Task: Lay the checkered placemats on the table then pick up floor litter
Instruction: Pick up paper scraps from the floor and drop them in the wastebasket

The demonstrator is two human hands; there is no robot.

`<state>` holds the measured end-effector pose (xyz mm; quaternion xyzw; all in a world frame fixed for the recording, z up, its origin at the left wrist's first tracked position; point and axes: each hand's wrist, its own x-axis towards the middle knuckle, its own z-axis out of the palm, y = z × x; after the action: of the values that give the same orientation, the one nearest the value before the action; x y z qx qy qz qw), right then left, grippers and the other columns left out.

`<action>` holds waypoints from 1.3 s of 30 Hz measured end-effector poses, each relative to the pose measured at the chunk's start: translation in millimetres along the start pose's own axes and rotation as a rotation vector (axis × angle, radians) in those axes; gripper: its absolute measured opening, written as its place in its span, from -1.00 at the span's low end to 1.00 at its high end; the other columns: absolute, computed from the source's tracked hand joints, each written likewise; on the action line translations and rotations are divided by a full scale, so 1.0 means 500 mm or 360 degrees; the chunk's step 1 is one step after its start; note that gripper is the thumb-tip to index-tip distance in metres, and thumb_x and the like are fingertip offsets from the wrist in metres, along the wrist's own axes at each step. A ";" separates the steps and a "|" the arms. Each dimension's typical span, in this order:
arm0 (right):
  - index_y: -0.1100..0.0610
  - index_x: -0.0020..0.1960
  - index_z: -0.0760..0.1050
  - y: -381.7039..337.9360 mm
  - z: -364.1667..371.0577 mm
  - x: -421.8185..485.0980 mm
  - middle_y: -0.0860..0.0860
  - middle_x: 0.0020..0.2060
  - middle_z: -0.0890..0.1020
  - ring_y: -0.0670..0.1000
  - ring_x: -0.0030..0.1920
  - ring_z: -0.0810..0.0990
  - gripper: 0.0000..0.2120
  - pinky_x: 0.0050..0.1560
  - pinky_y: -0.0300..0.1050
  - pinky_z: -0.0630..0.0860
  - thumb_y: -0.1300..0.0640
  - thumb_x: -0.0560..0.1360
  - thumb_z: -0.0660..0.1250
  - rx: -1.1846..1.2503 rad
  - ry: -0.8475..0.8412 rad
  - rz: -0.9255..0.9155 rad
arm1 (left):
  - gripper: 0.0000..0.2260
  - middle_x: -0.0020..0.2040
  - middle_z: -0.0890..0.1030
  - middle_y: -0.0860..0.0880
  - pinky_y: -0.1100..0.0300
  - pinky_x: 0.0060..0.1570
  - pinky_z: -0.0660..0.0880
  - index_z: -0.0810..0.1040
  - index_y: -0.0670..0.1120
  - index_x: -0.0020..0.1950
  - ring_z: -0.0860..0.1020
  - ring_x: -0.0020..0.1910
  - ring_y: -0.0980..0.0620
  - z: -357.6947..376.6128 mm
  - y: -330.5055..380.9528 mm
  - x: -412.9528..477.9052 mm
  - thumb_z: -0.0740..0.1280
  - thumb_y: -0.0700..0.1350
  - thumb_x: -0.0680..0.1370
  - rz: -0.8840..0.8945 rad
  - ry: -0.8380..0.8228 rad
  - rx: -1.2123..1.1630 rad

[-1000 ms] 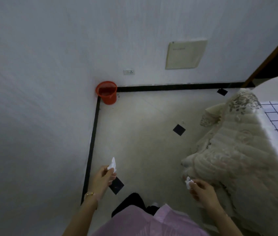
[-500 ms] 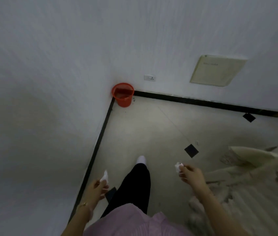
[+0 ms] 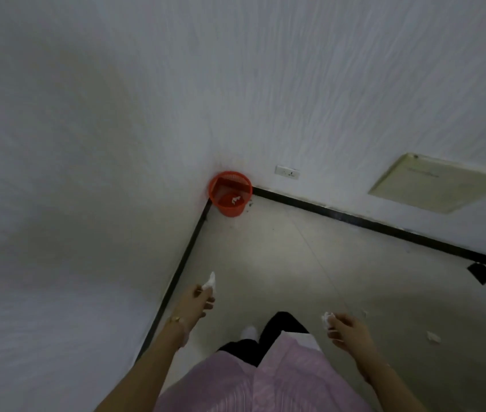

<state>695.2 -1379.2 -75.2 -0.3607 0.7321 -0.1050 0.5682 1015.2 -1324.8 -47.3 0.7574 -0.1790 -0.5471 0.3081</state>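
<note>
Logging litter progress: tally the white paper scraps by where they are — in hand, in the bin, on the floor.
In hand: 2, left hand scrap, right hand scrap
In red bin: 1
On floor: 1 clear
Total: 4

Litter held in both hands, bin in the corner.
A tissue (image 3: 209, 281) was pinched by the left hand (image 3: 197, 301), another scrap (image 3: 327, 319) by the right hand (image 3: 350, 333); white bits were seen in the bin (image 3: 230, 193).
</note>
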 end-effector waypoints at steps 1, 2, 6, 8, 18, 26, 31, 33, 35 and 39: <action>0.20 -0.21 0.56 -0.026 -0.009 0.025 0.09 -0.39 0.53 0.01 -0.35 0.48 -0.72 -0.38 -0.26 0.44 0.25 0.69 0.31 -0.0010 0.0002 0.0009 | -0.71 -0.04 0.60 -0.13 0.12 -0.04 0.49 0.50 -0.11 -0.07 0.58 -0.07 -0.03 0.010 0.038 0.028 0.22 0.12 0.56 0.0030 -0.0020 0.0000; 0.20 -0.20 0.56 -0.054 -0.017 0.050 0.09 -0.39 0.54 0.00 -0.35 0.48 -0.72 -0.43 -0.29 0.46 0.25 0.68 0.31 -0.0021 0.0003 0.0019 | -0.72 -0.04 0.60 -0.12 0.15 -0.07 0.49 0.50 -0.10 -0.07 0.58 -0.07 -0.02 0.020 0.073 0.057 0.22 0.11 0.56 0.0050 -0.0037 -0.0002; 0.25 -0.09 0.55 -0.179 -0.031 0.163 0.12 -0.27 0.54 0.03 -0.28 0.50 -0.80 -0.24 -0.17 0.42 0.25 0.70 0.29 -0.0070 -0.0097 0.0059 | -0.74 -0.04 0.61 -0.10 0.19 -0.09 0.49 0.53 -0.09 -0.06 0.58 -0.06 -0.02 0.058 0.182 0.163 0.23 0.09 0.56 0.0065 0.0003 -0.0045; 0.29 0.04 0.55 -0.248 -0.031 0.228 0.12 -0.23 0.56 0.04 -0.25 0.52 -0.87 -0.21 -0.15 0.43 0.25 0.70 0.29 -0.0130 -0.0144 0.0051 | -0.75 -0.03 0.61 -0.12 0.18 -0.08 0.48 0.53 -0.11 -0.02 0.58 -0.08 -0.01 0.070 0.215 0.210 0.22 0.06 0.57 0.0001 0.0044 -0.0087; 0.17 -0.04 0.59 -0.667 0.082 0.530 0.15 -0.13 0.64 -0.01 -0.25 0.57 -0.85 -0.21 -0.23 0.52 0.24 0.69 0.30 -0.0590 -0.0527 -0.0184 | -0.81 -0.09 0.60 -0.16 0.15 -0.16 0.46 0.50 -0.14 -0.09 0.55 -0.17 -0.04 0.078 0.295 0.355 0.21 -0.05 0.59 -0.0444 0.0445 -0.0429; 0.10 -0.12 0.58 -0.820 0.274 0.685 0.05 -0.23 0.62 -0.01 -0.24 0.58 -0.79 -0.16 -0.22 0.54 0.24 0.68 0.32 -0.0452 -0.0661 -0.0153 | -0.89 -0.20 0.59 -0.14 0.22 -0.31 0.43 0.48 -0.14 -0.15 0.53 -0.28 0.00 0.072 0.321 0.554 0.24 -0.19 0.57 -0.0597 0.0430 -0.0590; 0.19 0.05 0.57 -0.803 0.384 0.801 0.06 -0.17 0.62 0.00 -0.18 0.59 -0.91 -0.11 -0.20 0.54 0.27 0.69 0.30 -0.0173 -0.0597 0.0086 | -0.91 -0.23 0.57 -0.09 0.21 -0.30 0.45 0.48 -0.11 -0.15 0.52 -0.28 0.00 0.067 0.342 0.759 0.26 -0.18 0.56 -0.0587 0.0336 -0.0640; 0.17 0.00 0.58 -0.787 0.424 0.844 0.06 -0.15 0.62 0.00 -0.15 0.59 -0.87 -0.09 -0.20 0.54 0.25 0.69 0.29 -0.0031 -0.0582 0.0213 | -0.91 -0.22 0.57 -0.07 0.18 -0.24 0.46 0.49 -0.16 -0.04 0.53 -0.26 0.00 0.067 0.339 0.849 0.26 -0.16 0.56 -0.0627 0.0311 -0.0642; 0.13 -0.04 0.57 -0.772 0.456 0.880 0.07 -0.12 0.63 0.00 -0.11 0.60 -0.84 -0.04 -0.17 0.56 0.24 0.70 0.28 0.0116 -0.0568 0.0308 | -0.80 -0.19 0.57 -0.04 0.17 -0.21 0.46 0.46 -0.20 0.14 0.53 -0.25 0.02 0.068 0.335 0.925 0.26 -0.14 0.56 -0.0679 0.0269 -0.0658; 0.08 0.02 0.56 -0.753 0.482 0.916 0.04 -0.03 0.65 0.06 0.02 0.61 -0.84 0.17 -0.01 0.58 0.21 0.72 0.24 0.0321 -0.0590 0.0389 | -0.61 0.01 0.53 -0.03 0.18 -0.17 0.46 0.34 -0.07 0.38 0.51 -0.18 0.03 0.055 0.350 1.013 0.26 -0.04 0.57 -0.0676 0.0186 -0.0803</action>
<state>1024.7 -1884.1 -289.5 -0.2241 0.6393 -0.0400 0.7345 1171.6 -1770.8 -301.2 0.7076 0.1419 -0.5819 0.3748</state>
